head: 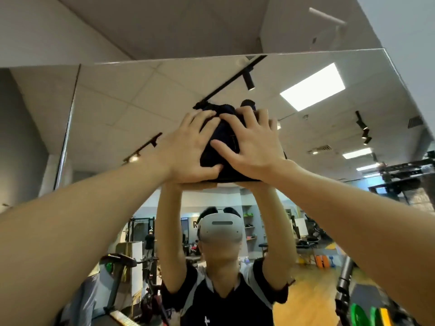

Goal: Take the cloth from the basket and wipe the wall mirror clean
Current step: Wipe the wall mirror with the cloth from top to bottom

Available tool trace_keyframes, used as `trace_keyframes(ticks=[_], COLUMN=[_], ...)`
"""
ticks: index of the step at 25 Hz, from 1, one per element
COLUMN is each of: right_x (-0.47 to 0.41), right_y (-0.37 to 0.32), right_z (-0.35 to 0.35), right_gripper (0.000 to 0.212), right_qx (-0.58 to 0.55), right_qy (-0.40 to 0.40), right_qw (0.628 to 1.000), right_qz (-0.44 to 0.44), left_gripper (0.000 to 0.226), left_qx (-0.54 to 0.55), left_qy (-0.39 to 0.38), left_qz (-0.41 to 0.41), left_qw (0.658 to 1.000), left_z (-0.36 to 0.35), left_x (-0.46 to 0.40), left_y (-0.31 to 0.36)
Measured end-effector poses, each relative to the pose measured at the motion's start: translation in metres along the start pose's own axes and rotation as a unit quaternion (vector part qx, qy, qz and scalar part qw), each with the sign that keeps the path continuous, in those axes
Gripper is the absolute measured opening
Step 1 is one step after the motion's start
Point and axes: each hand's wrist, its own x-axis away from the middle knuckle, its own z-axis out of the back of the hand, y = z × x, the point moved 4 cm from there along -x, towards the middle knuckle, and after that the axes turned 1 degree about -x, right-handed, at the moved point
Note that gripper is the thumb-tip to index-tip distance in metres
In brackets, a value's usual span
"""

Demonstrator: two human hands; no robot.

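Note:
A large wall mirror (113, 109) fills the view, its top edge running just under the ceiling. A bunched dark cloth (220, 147) is pressed against the glass high up, near the middle. My left hand (188, 147) lies on the cloth's left side with fingers spread and the thumb hooked under its lower edge. My right hand (251, 144) presses on the cloth's right side, fingers spread over it. Both arms reach up and forward. The basket is out of view.
The mirror reflects a person in a white headset and dark shirt with raised arms, plus gym gear, a wooden floor and ceiling lights. A vertical seam (68, 128) divides the mirror panels at the left. White wall (412, 43) rises above and right of the mirror.

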Motion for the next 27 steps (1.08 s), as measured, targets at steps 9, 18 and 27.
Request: trace_keyframes(ticks=[9, 18, 27], right_x=[0.083, 0.1, 0.077], right_y=[-0.079, -0.162, -0.283], right_z=[0.131, 0.268, 0.343], right_gripper=[0.049, 0.048, 0.049], right_qx=[-0.038, -0.065, -0.133], right_qy=[-0.201, -0.228, -0.191], right_qw=[0.979, 0.972, 0.972], right_qz=[-0.004, 0.013, 0.019], left_gripper=[0.056, 0.056, 0.055], left_qx=[-0.023, 0.012, -0.028], left_qy=[-0.112, -0.145, -0.156], left_qz=[0.008, 0.055, 0.069], left_qw=[0.993, 0.988, 0.985], left_z=[0.118, 0.272, 0.402], left_x=[0.097, 0.163, 0.232], left_y=[0.102, 0.135, 0.091])
